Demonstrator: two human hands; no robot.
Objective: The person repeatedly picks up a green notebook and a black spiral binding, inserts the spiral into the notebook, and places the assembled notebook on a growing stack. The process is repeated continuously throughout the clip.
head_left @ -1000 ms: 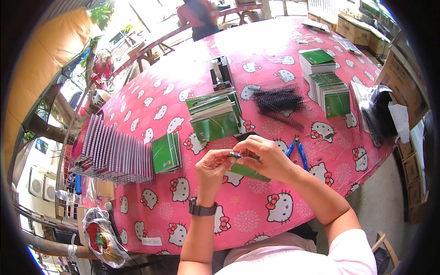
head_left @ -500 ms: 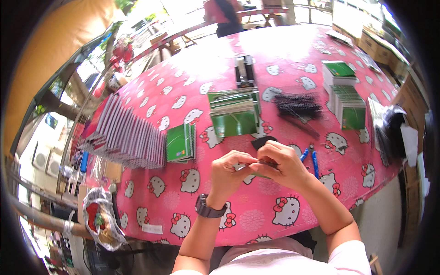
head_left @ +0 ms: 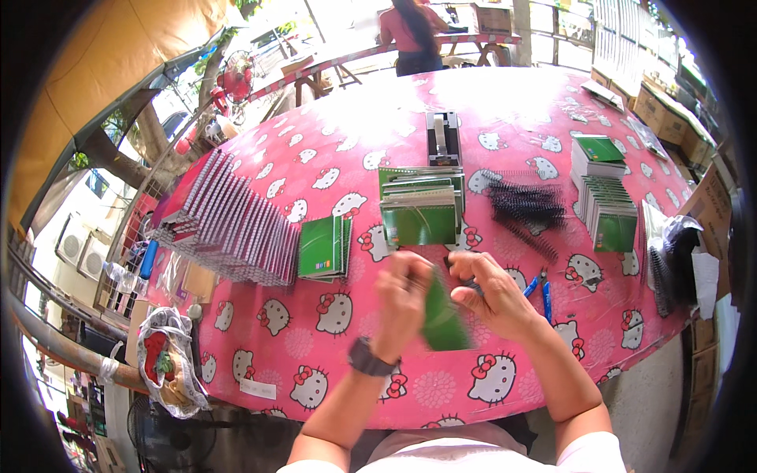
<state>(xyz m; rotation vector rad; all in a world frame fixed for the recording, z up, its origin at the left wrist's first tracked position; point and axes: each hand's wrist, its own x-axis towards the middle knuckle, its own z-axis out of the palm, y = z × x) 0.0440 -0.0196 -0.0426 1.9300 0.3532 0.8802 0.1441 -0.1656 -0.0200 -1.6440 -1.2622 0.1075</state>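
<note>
My left hand (head_left: 402,303), a dark watch on its wrist, is closed on the upper edge of a green notebook (head_left: 446,322). The notebook hangs tilted above the table, and motion blurs it a little. Just to its right, my right hand (head_left: 497,298) has curled fingers around a small dark thing, mostly hidden and too small to name. Blue-handled pliers (head_left: 546,296) lie beside my right wrist. Beyond my hands stands a row of green notebooks (head_left: 422,225). A small pile of green notebooks (head_left: 320,248) lies left of my left hand.
A long row of spiral-bound notebooks (head_left: 229,225) fills the left side. Black binding coils (head_left: 527,206) lie right of centre, near stacked green notebooks (head_left: 611,225). A black tape dispenser (head_left: 443,140) stands behind. A plastic bag (head_left: 169,366) hangs at the left edge. Another person (head_left: 414,35) stands far off.
My hands have moved apart from their close pinch. The green notebook now shows broadly, hanging from my left hand. The whole view has shifted slightly.
</note>
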